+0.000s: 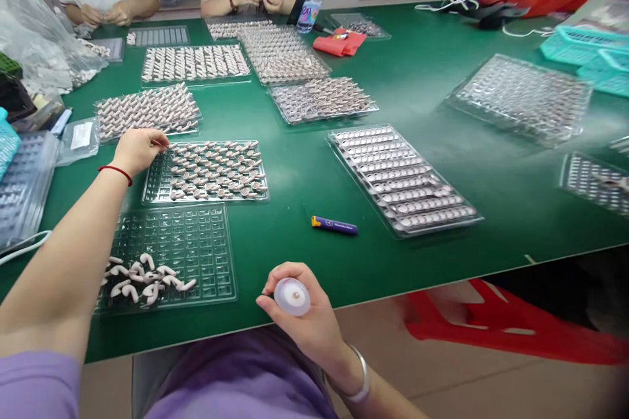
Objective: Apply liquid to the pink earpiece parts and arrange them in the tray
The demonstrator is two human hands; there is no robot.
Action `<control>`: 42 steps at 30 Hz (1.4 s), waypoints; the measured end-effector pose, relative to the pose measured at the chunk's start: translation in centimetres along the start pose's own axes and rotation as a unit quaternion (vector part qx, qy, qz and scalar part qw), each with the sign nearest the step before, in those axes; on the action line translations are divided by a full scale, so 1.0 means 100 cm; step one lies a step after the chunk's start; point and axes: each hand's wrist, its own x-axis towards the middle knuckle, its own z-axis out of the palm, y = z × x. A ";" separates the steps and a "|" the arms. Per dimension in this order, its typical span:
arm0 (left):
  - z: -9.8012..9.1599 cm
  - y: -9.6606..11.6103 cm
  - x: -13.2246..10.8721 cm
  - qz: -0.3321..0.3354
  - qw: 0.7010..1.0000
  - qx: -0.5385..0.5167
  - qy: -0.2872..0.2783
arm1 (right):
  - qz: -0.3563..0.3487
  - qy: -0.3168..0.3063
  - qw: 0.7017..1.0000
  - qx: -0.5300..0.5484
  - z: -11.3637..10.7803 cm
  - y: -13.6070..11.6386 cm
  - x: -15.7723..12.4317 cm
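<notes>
My left hand (135, 152) reaches to the left side of a clear tray (156, 186) with rows of pale earbud-like parts (216, 170). Its thumb and fingers are pinched together; whatever they hold is hidden. Near the table's front edge, my right hand (317, 327) is closed around a round, whitish translucent object (292, 296), seen end-on, perhaps a tube or bottle. Below my left forearm, a second clear tray (206, 236) bears a loose heap of white earbud-like pieces (147, 278). A purple lighter-like stick (335, 225) with a yellow end lies between the trays.
Filled trays stand at the right (403, 180), the far right (525, 98) and the back (196, 64). A water bottle (314, 0) stands behind. Two people sit across the green table (295, 163). Plastic bags (34, 26) crowd the left; a red stool (491, 327) is below right.
</notes>
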 end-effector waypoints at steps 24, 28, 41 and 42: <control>-0.016 0.096 -0.233 0.222 0.975 0.013 -0.017 | -0.002 -0.117 0.993 -0.031 -0.005 -0.003 -0.009; -0.017 0.103 -0.251 0.246 0.966 0.028 0.078 | -0.031 -0.132 0.990 -0.032 -0.002 -0.004 -0.015; 0.001 0.101 -0.305 0.164 0.981 -0.012 0.103 | -0.052 -0.137 0.987 -0.061 0.002 -0.009 -0.019; 0.000 0.102 -0.309 0.167 0.979 -0.017 0.112 | -0.062 -0.141 0.986 -0.060 0.002 -0.010 -0.019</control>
